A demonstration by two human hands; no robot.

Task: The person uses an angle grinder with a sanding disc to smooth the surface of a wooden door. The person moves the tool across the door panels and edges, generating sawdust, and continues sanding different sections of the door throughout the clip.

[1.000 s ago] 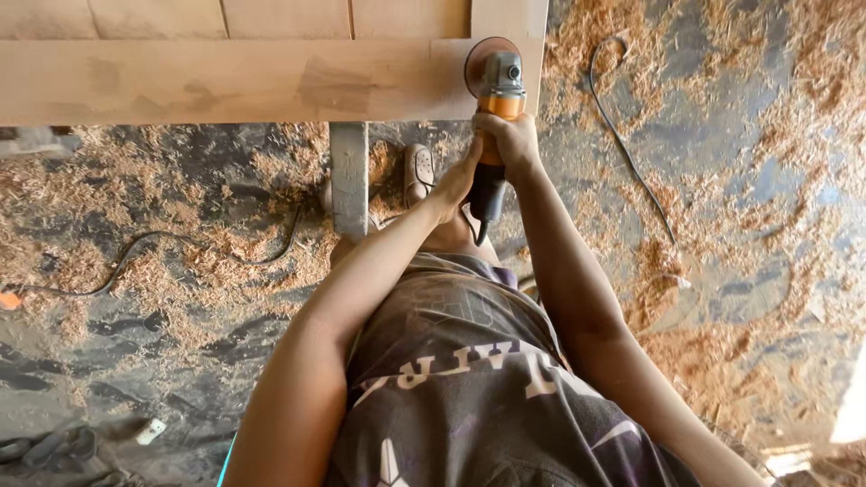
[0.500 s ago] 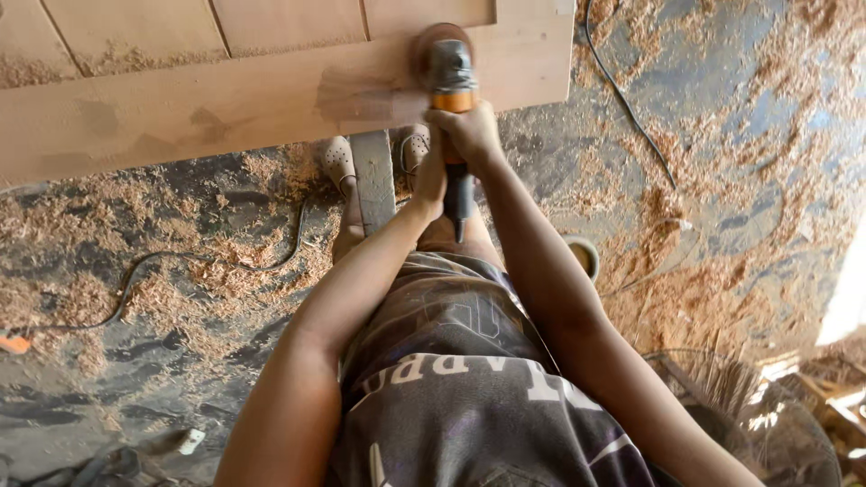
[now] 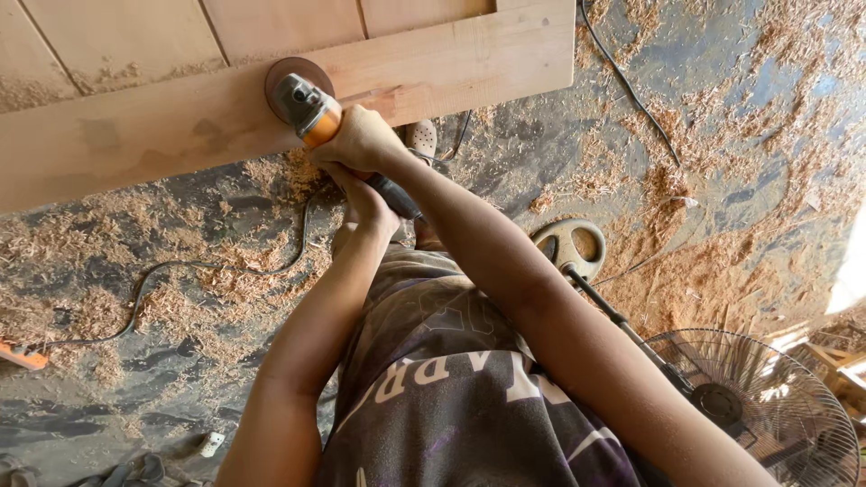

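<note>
A grey and orange angle grinder (image 3: 307, 101) with a round brown sanding disc (image 3: 298, 74) rests on the lower rail of a large pale wooden door panel (image 3: 162, 117). My right hand (image 3: 361, 140) grips the grinder's body just behind the head. My left hand (image 3: 368, 200) holds the dark rear handle (image 3: 395, 197) below it. Both arms reach forward over my printed shirt. One of my feet in a light shoe (image 3: 421, 140) shows under the panel's edge.
Wood shavings cover the dark floor (image 3: 722, 180). A black power cord (image 3: 216, 266) runs left to an orange plug (image 3: 23, 356); another cable (image 3: 631, 95) lies at upper right. A standing fan (image 3: 758, 406) with its round base (image 3: 570, 245) lies at lower right.
The grinder has travelled left along the wooden rail, from near the panel's right end toward its middle. Both hands stayed on the tool. The view shifted, bringing the fan into sight.
</note>
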